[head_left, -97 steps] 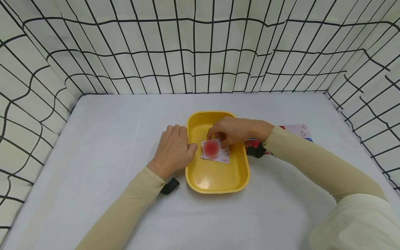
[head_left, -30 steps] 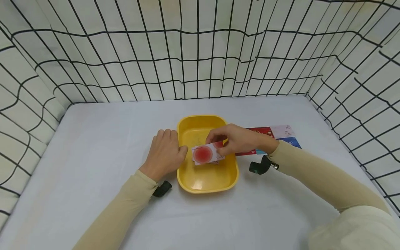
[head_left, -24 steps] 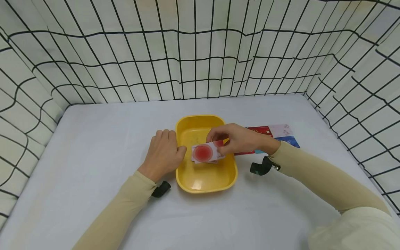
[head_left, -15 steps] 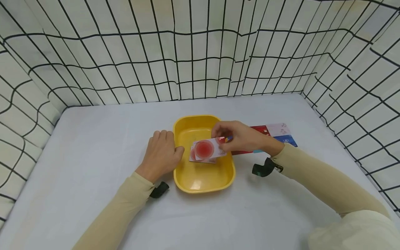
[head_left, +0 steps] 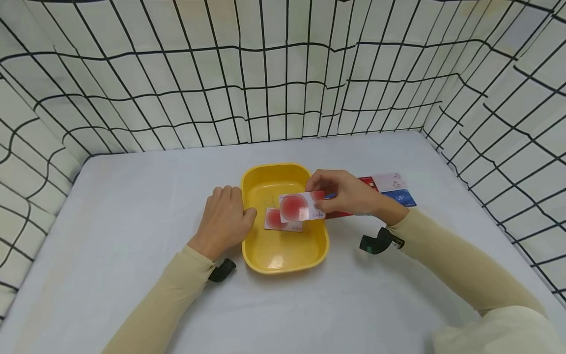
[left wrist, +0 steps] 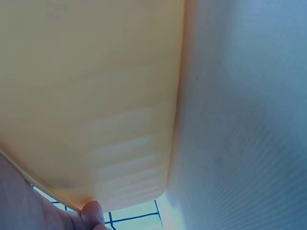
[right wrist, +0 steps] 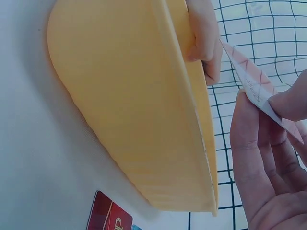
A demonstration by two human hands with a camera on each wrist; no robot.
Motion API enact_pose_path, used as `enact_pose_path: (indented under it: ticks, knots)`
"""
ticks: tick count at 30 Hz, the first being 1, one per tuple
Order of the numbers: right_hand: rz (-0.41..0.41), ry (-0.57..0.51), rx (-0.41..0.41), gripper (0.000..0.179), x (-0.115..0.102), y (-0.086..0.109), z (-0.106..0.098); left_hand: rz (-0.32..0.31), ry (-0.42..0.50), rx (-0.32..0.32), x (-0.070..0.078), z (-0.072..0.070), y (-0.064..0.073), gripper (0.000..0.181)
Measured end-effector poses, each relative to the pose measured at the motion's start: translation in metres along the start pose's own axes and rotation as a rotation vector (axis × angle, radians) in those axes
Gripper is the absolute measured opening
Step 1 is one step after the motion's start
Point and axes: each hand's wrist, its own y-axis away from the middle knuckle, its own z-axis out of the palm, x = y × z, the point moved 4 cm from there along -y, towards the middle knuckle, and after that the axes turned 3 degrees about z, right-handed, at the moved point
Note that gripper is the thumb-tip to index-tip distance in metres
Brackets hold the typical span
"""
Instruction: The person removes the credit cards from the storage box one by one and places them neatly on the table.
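My right hand (head_left: 349, 195) pinches a white card with a red circle (head_left: 297, 207) between thumb and fingers, above the yellow tray (head_left: 283, 258). A similar card (head_left: 287, 226) lies in the tray, partly covered by the held one in the head view. In the right wrist view the held card (right wrist: 254, 86) is seen tilted, its other side showing fine script. At the tray's left side, my left hand (head_left: 223, 223) grips the rim. The left wrist view shows the tray's outer wall (left wrist: 96, 96) and a fingertip (left wrist: 92, 213) under its rim.
Right of the tray lie several cards: a blue VIP card (head_left: 400, 197), a pale pink card (head_left: 389, 182) and a red card (head_left: 369, 182), partly hidden by my right hand. A black wire grid (head_left: 265, 88) stands behind the white table (head_left: 132, 221).
The right hand has lifted the pinched card away from the one beneath, up and to the right, so more of the lower card shows. The left hand keeps hold of the rim.
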Motion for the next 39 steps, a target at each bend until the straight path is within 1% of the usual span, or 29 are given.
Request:
enact_pose_path:
  ticks: [3,7,12,14,20,26,31,39]
  knots:
    - [0.014,-0.003,0.013,0.033,0.003,0.003,-0.001,-0.003,-0.001,-0.003,0.0,0.001,0.0,0.025]
    - [0.021,-0.042,0.025,0.03,0.007,0.007,-0.002,-0.006,0.0,-0.009,-0.001,0.002,0.0,0.025]
    - [0.007,-0.08,0.048,0.029,0.013,0.011,-0.005,-0.009,-0.002,-0.019,-0.002,0.002,0.001,0.025]
    - [0.007,-0.079,0.065,0.029,0.015,0.013,-0.006,-0.007,-0.002,-0.018,-0.002,0.002,0.0,0.025]
    - [0.05,-0.048,0.126,0.028,0.022,0.02,-0.011,-0.001,-0.006,-0.013,-0.002,0.001,-0.003,0.025]
    - [0.059,-0.041,0.159,0.027,0.028,0.028,-0.016,-0.009,-0.006,-0.022,-0.002,0.002,-0.003,0.026]
    - [0.088,-0.06,0.177,0.026,0.036,0.036,-0.02,-0.011,-0.004,-0.021,-0.001,0.001,-0.004,0.026]
    - [0.099,-0.091,0.184,0.027,0.045,0.045,-0.021,-0.015,-0.003,-0.02,0.001,0.001,-0.002,0.024]
